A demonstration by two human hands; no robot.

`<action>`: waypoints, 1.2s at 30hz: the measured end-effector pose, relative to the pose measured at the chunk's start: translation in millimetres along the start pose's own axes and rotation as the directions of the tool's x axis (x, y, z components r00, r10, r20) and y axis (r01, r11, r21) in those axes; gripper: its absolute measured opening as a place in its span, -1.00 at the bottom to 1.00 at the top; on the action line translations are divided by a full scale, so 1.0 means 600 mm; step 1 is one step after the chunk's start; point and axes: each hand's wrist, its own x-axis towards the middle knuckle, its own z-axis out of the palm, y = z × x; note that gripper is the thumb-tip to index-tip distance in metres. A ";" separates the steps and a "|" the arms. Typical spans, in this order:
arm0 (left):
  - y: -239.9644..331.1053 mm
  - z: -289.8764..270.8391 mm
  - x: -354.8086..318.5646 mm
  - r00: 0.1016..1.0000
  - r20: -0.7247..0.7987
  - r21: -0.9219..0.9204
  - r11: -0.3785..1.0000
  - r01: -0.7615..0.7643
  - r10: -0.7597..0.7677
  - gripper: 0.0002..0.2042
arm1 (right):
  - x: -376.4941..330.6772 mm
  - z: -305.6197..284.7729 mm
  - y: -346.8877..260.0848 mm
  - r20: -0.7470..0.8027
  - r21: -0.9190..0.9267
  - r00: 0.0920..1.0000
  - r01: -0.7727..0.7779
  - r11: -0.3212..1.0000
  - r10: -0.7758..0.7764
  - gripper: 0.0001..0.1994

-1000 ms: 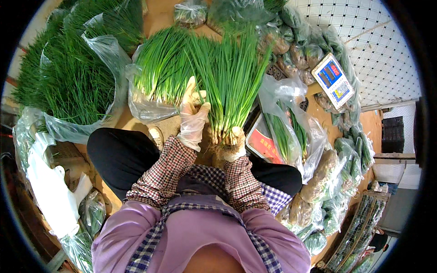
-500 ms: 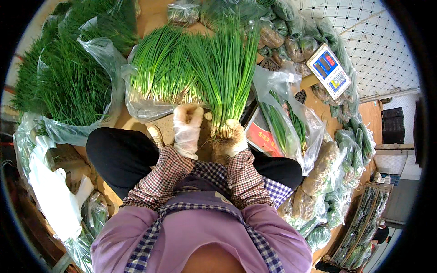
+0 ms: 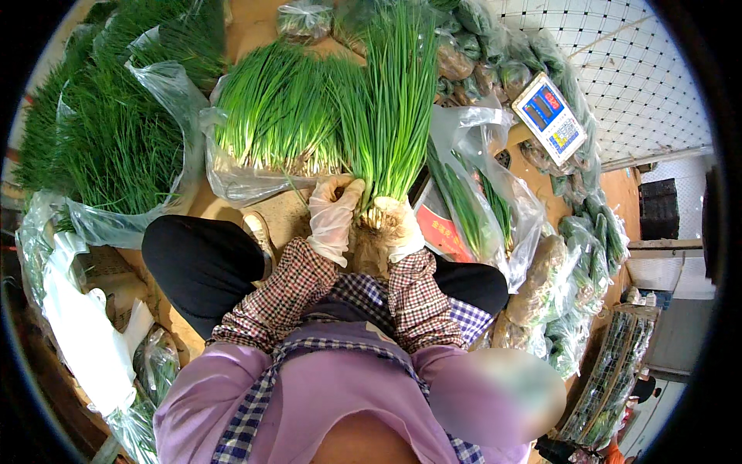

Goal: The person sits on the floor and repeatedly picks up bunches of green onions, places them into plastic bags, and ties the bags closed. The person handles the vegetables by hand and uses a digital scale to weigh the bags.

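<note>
My right hand (image 3: 400, 232), in a whitish glove, is closed round the root end of a bunch of scallions (image 3: 398, 100). Their long green leaves point away from me, and the pale bases and brown roots show beside the thumb. Just left of these bases is my left hand (image 3: 334, 218), also gloved, with its fingers curled together. What lies between those fingers is hidden; a thin green strand shows at the glove's left side. Beyond my left hand, a thick row of scallions (image 3: 270, 116) lies on clear plastic (image 3: 239, 184).
A large plastic bag (image 3: 174, 85) of fine greens stands at the left. At the right are an open bag (image 3: 495, 209) with scallions, a red-printed sheet (image 3: 442, 228), a digital scale (image 3: 549, 118) and several bagged vegetables (image 3: 541, 278). White bags (image 3: 81, 325) lie at the lower left.
My left hand has moved right, closer to the bunch, and its fingers have curled in. The bunch in my right hand stands straighter. A blurred patch now covers part of the lower right.
</note>
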 end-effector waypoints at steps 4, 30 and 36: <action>0.008 0.010 0.003 0.996 -0.016 -0.146 0.986 -0.084 0.082 -0.85 | -0.003 0.023 -0.004 -0.065 -0.222 0.998 0.002 0.975 -0.017 -0.68; -0.096 -0.185 0.119 0.991 0.001 0.532 0.839 0.111 -0.131 -0.85 | -0.029 0.058 -0.026 -0.108 -0.358 0.991 -0.107 0.928 0.073 -0.58; -0.057 -0.019 0.089 0.911 0.313 0.861 0.324 -0.392 0.270 -0.84 | -0.020 0.151 -0.103 0.324 -0.938 0.946 0.324 0.127 -0.016 -0.16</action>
